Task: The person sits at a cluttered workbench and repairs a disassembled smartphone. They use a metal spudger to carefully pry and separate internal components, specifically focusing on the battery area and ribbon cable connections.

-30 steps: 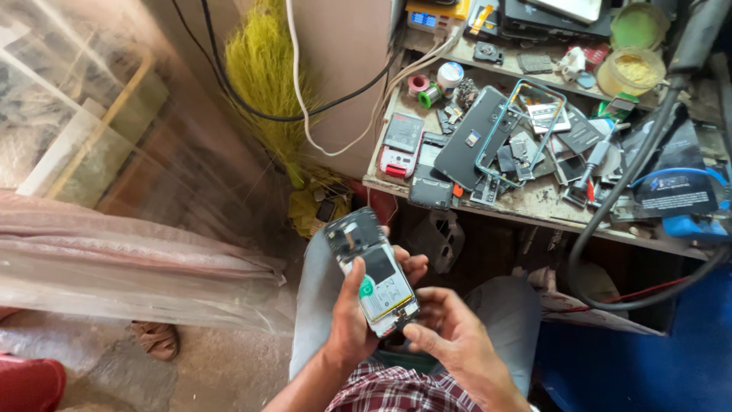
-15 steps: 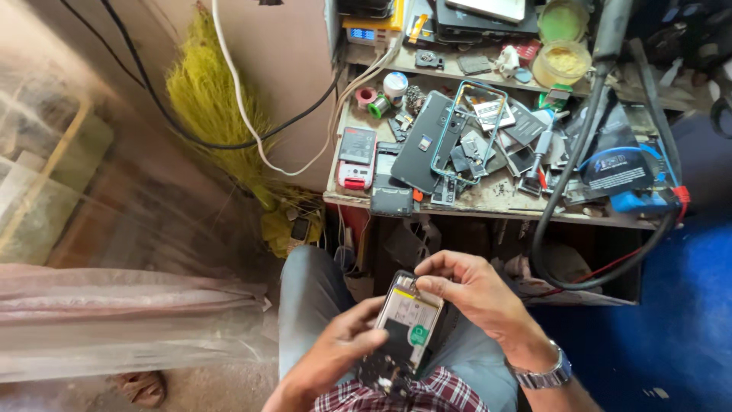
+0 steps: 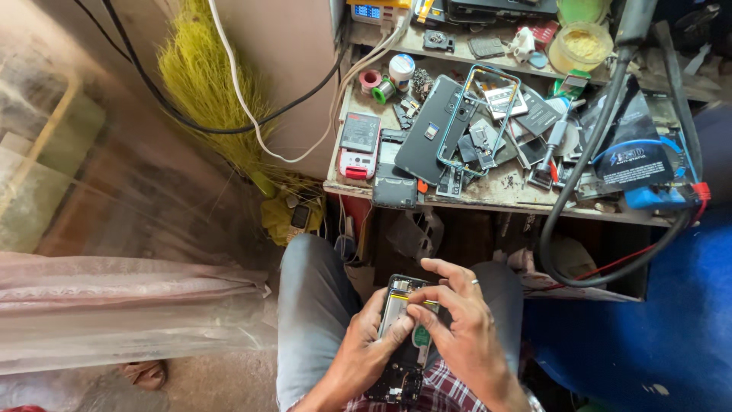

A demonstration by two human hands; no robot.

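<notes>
An opened mobile phone (image 3: 402, 336), back cover off with its battery and circuit boards showing, lies over my lap. My left hand (image 3: 366, 352) cradles it from the left side and underneath. My right hand (image 3: 457, 328) rests on top of it, fingertips pressing on the battery area near the phone's upper half; a ring is on one finger. Both hands are just above my grey trousers (image 3: 309, 305) and checked shirt hem (image 3: 438, 393).
A cluttered wooden workbench (image 3: 488, 194) ahead holds a black phone back (image 3: 431, 130), a blue phone frame (image 3: 480, 114), a red-and-white small phone (image 3: 358, 141), solder spools, loose parts. A thick black cable (image 3: 579, 191) loops off its front. A yellow broom (image 3: 213, 91) leans left; plastic sheet lower left.
The phone has dropped lower onto my lap. My right hand moved from its top edge onto its middle. The view shifted so the bench sits more central.
</notes>
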